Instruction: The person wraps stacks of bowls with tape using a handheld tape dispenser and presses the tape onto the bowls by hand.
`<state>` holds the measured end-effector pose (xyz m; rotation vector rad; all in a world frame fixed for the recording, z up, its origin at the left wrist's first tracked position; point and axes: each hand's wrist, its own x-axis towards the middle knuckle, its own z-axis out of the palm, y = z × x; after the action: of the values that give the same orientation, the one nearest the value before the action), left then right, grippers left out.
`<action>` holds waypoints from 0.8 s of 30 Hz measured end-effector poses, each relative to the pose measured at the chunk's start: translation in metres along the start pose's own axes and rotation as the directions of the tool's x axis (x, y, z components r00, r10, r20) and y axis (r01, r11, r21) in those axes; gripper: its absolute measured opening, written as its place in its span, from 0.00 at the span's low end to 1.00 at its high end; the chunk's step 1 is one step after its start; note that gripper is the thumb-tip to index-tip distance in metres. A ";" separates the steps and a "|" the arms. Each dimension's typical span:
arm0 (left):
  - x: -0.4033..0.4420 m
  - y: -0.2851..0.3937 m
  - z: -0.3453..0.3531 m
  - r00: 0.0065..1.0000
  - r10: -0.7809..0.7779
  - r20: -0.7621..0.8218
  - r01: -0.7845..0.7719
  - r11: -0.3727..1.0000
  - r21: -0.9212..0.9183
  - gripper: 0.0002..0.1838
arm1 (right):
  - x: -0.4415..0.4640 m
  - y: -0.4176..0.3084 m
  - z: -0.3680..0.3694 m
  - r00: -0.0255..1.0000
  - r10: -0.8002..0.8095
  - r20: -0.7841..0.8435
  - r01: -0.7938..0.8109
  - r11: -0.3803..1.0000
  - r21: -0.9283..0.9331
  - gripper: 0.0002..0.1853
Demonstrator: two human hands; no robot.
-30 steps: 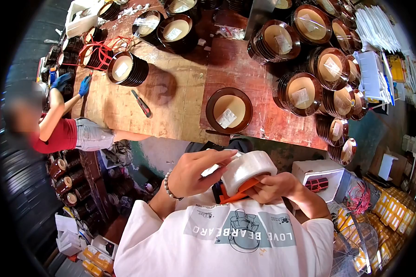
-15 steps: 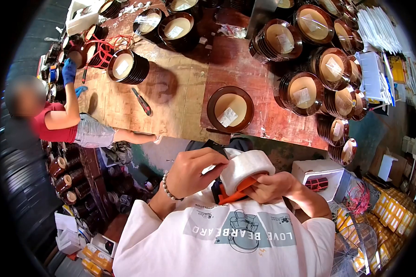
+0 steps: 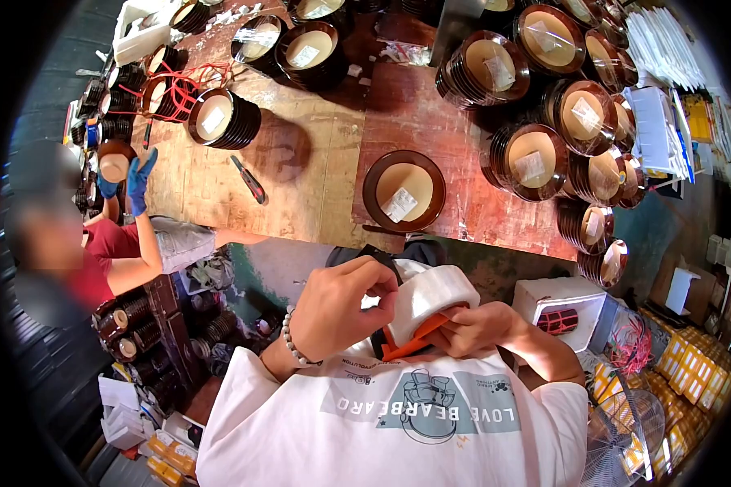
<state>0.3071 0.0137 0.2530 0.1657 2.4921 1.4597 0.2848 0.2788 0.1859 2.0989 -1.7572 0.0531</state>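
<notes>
A tape dispenser with an orange frame [image 3: 406,347] carries a wide roll of clear packing tape [image 3: 432,294], held close to my chest. My right hand [image 3: 473,326] is closed around the dispenser at its right side. At the roll's left edge, my left hand [image 3: 341,302], with a beaded bracelet on the wrist, has thumb and forefinger curled into a pinch. Whatever lies between those fingertips is too small to make out. Beyond my hands, a dark-rimmed bowl [image 3: 420,180] with a cream inside and a white label sits on the reddish tabletop [image 3: 479,215].
Stacks of similar bowls [image 3: 530,154] crowd the table's right side; another stack [image 3: 219,122] stands left. A utility knife [image 3: 249,180] lies on the wood. At the far left, a co-worker in blue gloves [image 3: 140,183] holds a bowl. A fan [image 3: 625,426] stands lower right.
My left hand has shifted slightly down over the roll's left edge, and the roll has tilted a little. The co-worker has drawn back from the table, now holding a bowl.
</notes>
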 end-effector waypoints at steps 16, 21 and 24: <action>-0.003 0.007 0.003 0.996 -0.081 -0.021 0.076 0.981 -0.176 0.19 | -0.005 -0.007 0.005 0.991 0.130 -0.036 -0.128 0.990 0.049 0.08; -0.009 0.000 0.009 0.997 0.065 -0.047 -0.066 0.998 -0.019 0.16 | -0.006 -0.003 0.003 0.991 0.129 -0.022 -0.126 0.985 0.121 0.08; -0.010 -0.002 0.011 0.997 0.039 -0.069 -0.044 0.996 -0.073 0.13 | -0.007 -0.004 0.004 0.991 0.133 -0.023 -0.129 0.984 0.124 0.08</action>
<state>0.3201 0.0200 0.2477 0.1572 2.4959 1.5983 0.2868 0.2848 0.1795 2.0509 -1.9152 0.2355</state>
